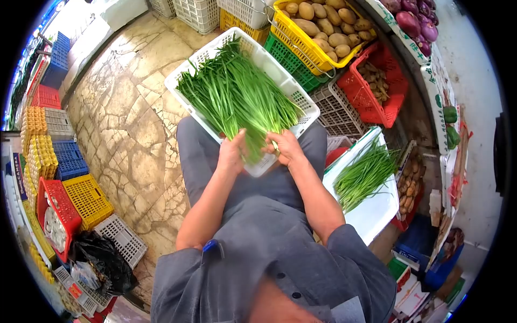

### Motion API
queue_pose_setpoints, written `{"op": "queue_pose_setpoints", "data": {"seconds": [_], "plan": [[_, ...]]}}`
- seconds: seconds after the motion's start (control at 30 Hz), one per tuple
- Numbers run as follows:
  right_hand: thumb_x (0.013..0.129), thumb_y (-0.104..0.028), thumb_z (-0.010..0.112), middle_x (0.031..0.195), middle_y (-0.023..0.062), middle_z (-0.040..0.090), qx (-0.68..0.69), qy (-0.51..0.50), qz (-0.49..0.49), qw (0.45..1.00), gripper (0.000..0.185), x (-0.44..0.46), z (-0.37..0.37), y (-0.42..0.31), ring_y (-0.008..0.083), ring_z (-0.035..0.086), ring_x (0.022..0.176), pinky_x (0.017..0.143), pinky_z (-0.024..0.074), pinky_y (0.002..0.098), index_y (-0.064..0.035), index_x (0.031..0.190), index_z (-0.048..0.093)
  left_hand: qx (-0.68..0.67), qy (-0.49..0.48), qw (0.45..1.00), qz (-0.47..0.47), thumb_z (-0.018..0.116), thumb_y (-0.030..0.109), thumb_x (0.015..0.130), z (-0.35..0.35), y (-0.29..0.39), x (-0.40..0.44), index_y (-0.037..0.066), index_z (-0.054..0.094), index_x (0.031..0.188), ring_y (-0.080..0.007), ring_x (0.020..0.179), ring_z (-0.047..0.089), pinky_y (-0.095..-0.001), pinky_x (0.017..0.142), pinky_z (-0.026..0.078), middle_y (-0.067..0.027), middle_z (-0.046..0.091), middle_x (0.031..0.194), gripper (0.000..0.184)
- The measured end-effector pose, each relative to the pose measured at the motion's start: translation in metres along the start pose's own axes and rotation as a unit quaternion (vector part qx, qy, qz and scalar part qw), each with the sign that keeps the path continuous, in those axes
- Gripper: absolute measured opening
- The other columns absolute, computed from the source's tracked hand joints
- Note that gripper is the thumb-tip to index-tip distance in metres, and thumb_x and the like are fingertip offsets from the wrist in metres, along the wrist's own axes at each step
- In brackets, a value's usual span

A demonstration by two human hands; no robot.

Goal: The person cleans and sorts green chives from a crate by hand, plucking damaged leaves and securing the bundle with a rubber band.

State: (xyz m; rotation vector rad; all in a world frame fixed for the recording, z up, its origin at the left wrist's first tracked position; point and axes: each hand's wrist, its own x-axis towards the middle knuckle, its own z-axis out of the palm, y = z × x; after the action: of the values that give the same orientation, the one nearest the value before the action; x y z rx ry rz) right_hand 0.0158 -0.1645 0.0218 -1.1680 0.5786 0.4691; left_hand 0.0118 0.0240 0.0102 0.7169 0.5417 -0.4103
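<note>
A white plastic crate (180, 81) rests across my lap, heaped with long green garlic chives (237, 86), their paler stem ends toward me. My left hand (232, 153) is closed at the stem ends on the left side, its fingers partly blurred. To its right, my right hand (286, 147) pinches pale stems between thumb and fingers. A blurred green strand area hangs between the two hands. Beside my right leg, a smaller bunch of chives (366, 177) lies on a white foam box lid or tray (379, 212).
A yellow crate of potatoes (326, 27) sits atop a green crate (291, 62). Nearby is a red basket (371, 89) with brown roots. Onions (412, 21) fill the far right corner. Egg trays (40, 156), a yellow crate (88, 202) and a black bag (105, 261) line the left.
</note>
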Motion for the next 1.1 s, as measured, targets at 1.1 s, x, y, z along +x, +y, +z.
{"op": "queue_pose_setpoints", "data": {"seconds": [1.1], "plan": [[0.092,-0.022,0.067,0.082,0.0193,0.069,-0.292,0.121,-0.214,0.924,0.03,-0.057,0.031,0.027,0.0267,0.067,0.072,0.066,0.0522,0.0407,0.003,0.108,0.063,0.012,-0.044,0.999,-0.02,0.063,0.005,0.096,0.018,-0.005,-0.026,-0.001,0.055,0.126,-0.0263,0.104,0.066,-0.0417,0.092,0.055,-0.0132,0.066,0.116,0.032]]}}
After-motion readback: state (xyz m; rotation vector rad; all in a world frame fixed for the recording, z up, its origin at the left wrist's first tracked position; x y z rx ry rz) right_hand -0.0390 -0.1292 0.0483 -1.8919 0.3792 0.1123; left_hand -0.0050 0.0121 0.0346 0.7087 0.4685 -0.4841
